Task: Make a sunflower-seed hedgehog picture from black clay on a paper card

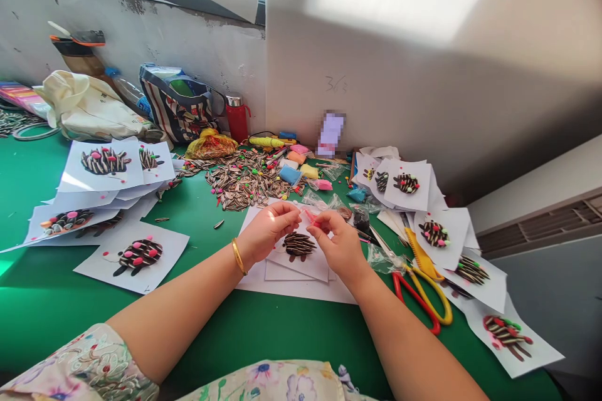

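We Pinched Pink Clay above a Seed Hedgehog

At the far left of the green table, we had a loose, slanting card stack; a bump there could have sent the top sheets sliding and knocked seeds off. Nearer us, a dotted hedgehog card lay face up beside our left arm, which might have smeared it on a low sweep. Farther back, the sunflower seed heap spread loosely, so a nudge could have scattered it.

In the middle, our left hand had its fingertips drawn together next to the clay; we could not tell whether they gripped any. Our right hand was clamped on the clay between thumb and fingers, just over the hedgehog's card. Too hard a squeeze could have flattened the soft lump, and a slip could have dropped it onto the seed spines, sticking or dislodging them.

Right of that, the scissors lay close to our right arm, where a backward move could have snagged them. Farthest right, overlapping cards reached the table's edge; a knock might have tipped the outermost card off.
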Demonstrator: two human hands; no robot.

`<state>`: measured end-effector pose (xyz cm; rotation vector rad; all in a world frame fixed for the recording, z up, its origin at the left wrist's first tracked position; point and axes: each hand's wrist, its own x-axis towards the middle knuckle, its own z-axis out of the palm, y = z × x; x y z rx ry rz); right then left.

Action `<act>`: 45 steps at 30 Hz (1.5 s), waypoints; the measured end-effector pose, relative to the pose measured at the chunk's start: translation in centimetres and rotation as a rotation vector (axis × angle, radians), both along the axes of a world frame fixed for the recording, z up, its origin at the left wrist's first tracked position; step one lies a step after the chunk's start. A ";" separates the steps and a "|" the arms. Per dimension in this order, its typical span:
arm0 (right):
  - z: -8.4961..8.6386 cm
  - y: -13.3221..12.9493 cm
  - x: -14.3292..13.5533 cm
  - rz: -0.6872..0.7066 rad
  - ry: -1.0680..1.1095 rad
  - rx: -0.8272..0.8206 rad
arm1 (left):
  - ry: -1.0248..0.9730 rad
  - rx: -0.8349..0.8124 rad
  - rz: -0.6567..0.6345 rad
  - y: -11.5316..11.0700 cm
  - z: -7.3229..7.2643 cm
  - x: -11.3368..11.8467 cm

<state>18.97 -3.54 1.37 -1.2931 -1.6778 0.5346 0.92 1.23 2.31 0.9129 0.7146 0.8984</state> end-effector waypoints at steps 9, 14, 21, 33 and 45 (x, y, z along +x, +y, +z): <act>0.0 0.1 0.1 0.053 -0.019 0.056 | -0.046 -0.070 0.014 -0.1 0.3 0.0; -0.2 0.2 -0.1 0.067 -0.004 0.058 | -0.094 -0.092 -0.005 -0.1 0.4 -0.1; 0.1 -0.1 0.0 0.010 0.006 -0.041 | -0.120 -0.073 0.007 0.1 -0.2 -0.2; -0.2 0.2 0.0 0.064 0.011 0.014 | -0.152 -0.142 -0.027 -0.1 0.4 -0.2; 0.0 0.0 -0.1 0.039 0.030 -0.033 | -0.173 -0.150 -0.035 0.1 0.2 -0.4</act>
